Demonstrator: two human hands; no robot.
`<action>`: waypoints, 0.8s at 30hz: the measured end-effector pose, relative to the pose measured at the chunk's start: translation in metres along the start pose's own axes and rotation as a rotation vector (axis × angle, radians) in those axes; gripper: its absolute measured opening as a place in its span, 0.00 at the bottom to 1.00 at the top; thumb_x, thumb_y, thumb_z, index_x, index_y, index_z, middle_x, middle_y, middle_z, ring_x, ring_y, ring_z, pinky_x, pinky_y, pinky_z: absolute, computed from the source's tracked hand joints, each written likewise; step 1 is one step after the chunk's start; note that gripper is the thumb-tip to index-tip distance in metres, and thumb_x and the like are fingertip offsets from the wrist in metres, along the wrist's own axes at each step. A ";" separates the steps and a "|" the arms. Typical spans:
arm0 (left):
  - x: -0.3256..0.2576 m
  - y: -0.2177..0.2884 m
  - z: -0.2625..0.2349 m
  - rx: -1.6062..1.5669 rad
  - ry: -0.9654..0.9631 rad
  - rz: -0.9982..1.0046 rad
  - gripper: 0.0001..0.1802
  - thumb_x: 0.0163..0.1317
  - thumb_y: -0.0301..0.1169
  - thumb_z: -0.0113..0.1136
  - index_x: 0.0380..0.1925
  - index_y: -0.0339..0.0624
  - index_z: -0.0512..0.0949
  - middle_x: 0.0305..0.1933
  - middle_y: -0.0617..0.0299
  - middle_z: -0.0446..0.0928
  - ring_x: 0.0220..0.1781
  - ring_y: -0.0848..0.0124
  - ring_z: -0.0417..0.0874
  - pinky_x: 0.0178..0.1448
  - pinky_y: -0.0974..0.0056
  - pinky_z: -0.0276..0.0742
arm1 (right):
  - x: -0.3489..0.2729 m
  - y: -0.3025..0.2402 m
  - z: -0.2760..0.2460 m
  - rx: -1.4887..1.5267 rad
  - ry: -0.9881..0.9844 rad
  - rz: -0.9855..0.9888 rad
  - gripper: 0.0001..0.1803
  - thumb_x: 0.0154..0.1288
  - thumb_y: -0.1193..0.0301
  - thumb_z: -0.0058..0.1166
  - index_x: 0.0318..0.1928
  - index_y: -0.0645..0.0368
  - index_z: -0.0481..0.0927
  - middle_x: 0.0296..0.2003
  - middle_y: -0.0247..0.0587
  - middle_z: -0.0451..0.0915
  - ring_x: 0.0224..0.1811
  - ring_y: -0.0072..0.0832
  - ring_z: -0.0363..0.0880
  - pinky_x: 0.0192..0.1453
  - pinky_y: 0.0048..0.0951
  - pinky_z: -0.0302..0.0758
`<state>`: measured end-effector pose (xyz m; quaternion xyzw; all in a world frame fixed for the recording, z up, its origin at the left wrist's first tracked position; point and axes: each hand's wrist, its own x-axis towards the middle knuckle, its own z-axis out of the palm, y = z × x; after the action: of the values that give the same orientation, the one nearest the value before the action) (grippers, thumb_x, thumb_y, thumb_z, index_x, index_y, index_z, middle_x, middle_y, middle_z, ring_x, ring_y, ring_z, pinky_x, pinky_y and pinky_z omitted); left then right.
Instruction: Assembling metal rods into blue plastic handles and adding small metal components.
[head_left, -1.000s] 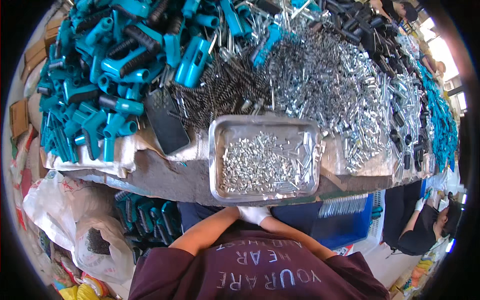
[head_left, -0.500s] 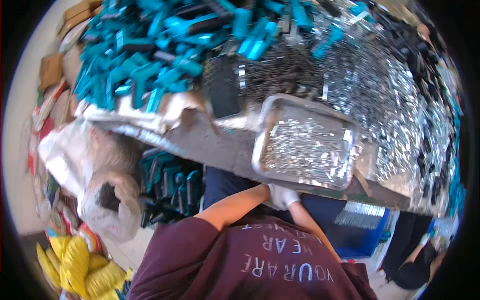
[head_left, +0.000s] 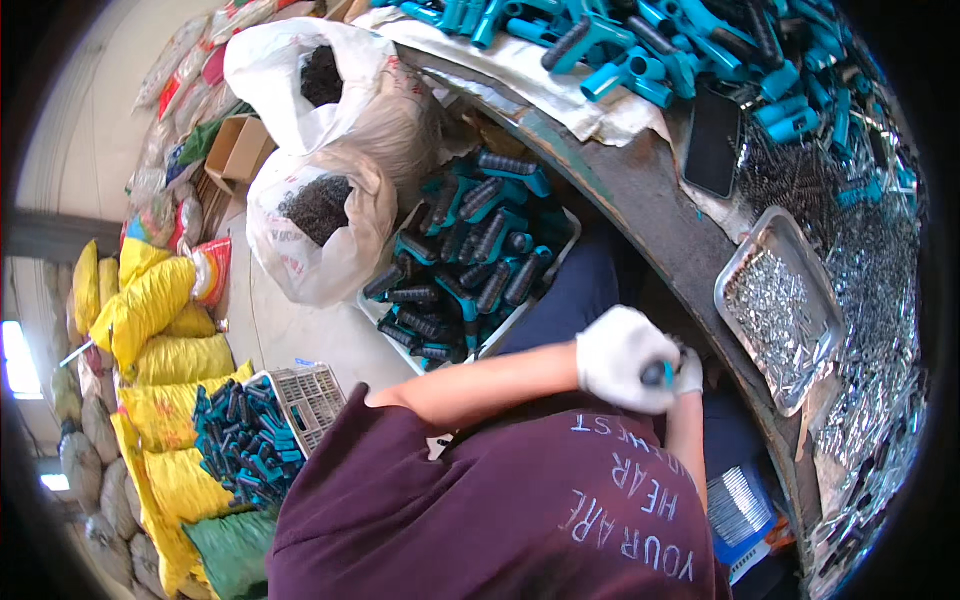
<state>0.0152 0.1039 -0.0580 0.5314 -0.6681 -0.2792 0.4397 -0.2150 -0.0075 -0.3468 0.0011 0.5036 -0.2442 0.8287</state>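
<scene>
The white-gloved left hand (head_left: 622, 357) is curled closed around a small teal-and-black plastic handle (head_left: 657, 375) in front of the chest, the white-gloved right hand (head_left: 688, 372) touching it, finger state indeterminate, below the rectangular metal tray of silver screws (head_left: 781, 305) on the workbench (head_left: 640, 190).

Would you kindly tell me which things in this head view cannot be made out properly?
- Teal-and-black part: mostly hidden inside the gloved left hand; only its end shows.
- Right hand: largely behind the left hand, so its grip is unclear.
- Metal tray: its small silver pieces are too small to identify.
- Blue bin: partly hidden by the forearm and shirt.
</scene>
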 end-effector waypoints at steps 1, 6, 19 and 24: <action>-0.006 0.002 -0.025 -0.053 0.056 -0.107 0.10 0.47 0.39 0.71 0.22 0.46 0.82 0.19 0.55 0.78 0.22 0.59 0.82 0.27 0.61 0.74 | -0.026 0.002 0.026 -0.001 0.037 0.028 0.20 0.75 0.60 0.42 0.57 0.60 0.74 0.52 0.43 0.79 0.59 0.37 0.76 0.62 0.40 0.74; -0.044 0.040 -0.176 -0.245 -0.022 -0.624 0.12 0.58 0.38 0.63 0.26 0.39 0.82 0.18 0.70 0.72 0.19 0.83 0.70 0.23 0.72 0.64 | -0.095 0.007 0.055 -0.378 -0.368 0.065 0.31 0.74 0.51 0.45 0.67 0.60 0.67 0.63 0.45 0.73 0.64 0.39 0.73 0.66 0.40 0.71; -0.229 -0.078 -0.157 0.520 0.076 -1.296 0.35 0.59 0.60 0.50 0.35 0.34 0.83 0.36 0.43 0.82 0.41 0.52 0.83 0.49 0.53 0.76 | -0.060 0.010 -0.001 -0.373 -0.141 0.027 0.31 0.76 0.52 0.42 0.68 0.60 0.66 0.67 0.48 0.68 0.68 0.40 0.68 0.67 0.39 0.68; -0.287 -0.110 -0.126 0.629 -0.157 -1.537 0.32 0.60 0.56 0.51 0.39 0.34 0.84 0.44 0.39 0.82 0.49 0.47 0.84 0.55 0.50 0.77 | -0.070 0.009 -0.010 -0.306 -0.121 -0.030 0.30 0.75 0.52 0.44 0.67 0.60 0.67 0.67 0.51 0.68 0.68 0.43 0.68 0.67 0.41 0.68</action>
<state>0.1919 0.3591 -0.1765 0.9164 -0.1948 -0.3380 -0.0899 -0.2463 0.0310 -0.2952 -0.1474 0.4840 -0.1765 0.8443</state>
